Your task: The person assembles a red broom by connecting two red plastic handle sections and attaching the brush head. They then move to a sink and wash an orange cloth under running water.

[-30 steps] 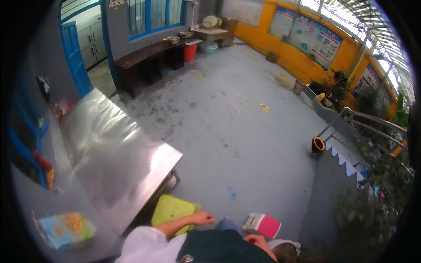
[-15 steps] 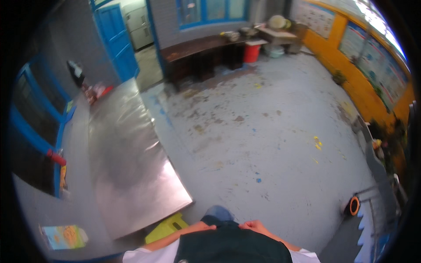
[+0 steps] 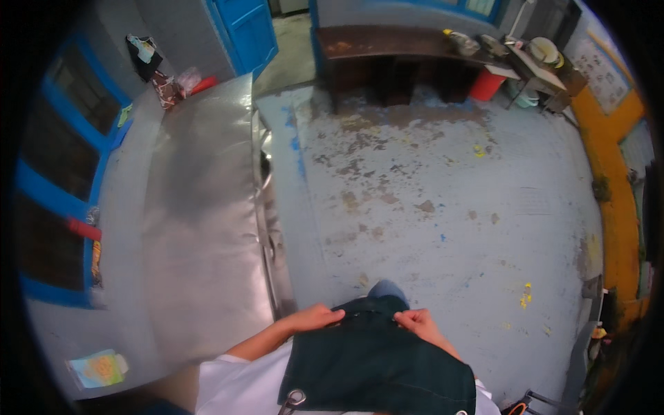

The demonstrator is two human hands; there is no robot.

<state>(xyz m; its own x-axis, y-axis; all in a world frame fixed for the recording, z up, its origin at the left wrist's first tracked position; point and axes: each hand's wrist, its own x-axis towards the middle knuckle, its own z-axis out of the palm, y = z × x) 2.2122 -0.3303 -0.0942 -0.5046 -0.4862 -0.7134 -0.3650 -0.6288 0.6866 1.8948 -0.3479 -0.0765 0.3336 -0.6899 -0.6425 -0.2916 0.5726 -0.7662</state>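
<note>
A dark green apron (image 3: pixel 380 363) with metal eyelets covers my front over a white shirt (image 3: pixel 242 387). My left hand (image 3: pixel 315 318) is closed, pinching the apron's left edge near waist height. On the other side, my right hand (image 3: pixel 417 322) grips the apron's right edge between thumb and fingers. A stretch of apron cloth spans the gap between both hands. Just beyond it shows the tip of a bluish shoe or trouser leg (image 3: pixel 389 290); which one I cannot tell.
Left of me stands a metal-topped table (image 3: pixel 200 228), with a bag (image 3: pixel 166 90) at its far end. A dark wooden bench (image 3: pixel 394 48), a red bucket (image 3: pixel 487 84) and a small table with bowls (image 3: pixel 536 69) line the far wall. The blue door (image 3: pixel 242 31) stands ajar.
My view has swung, so the metal table and far bench sit differently in the picture. Both hands appear higher and a little farther apart, still at the apron.
</note>
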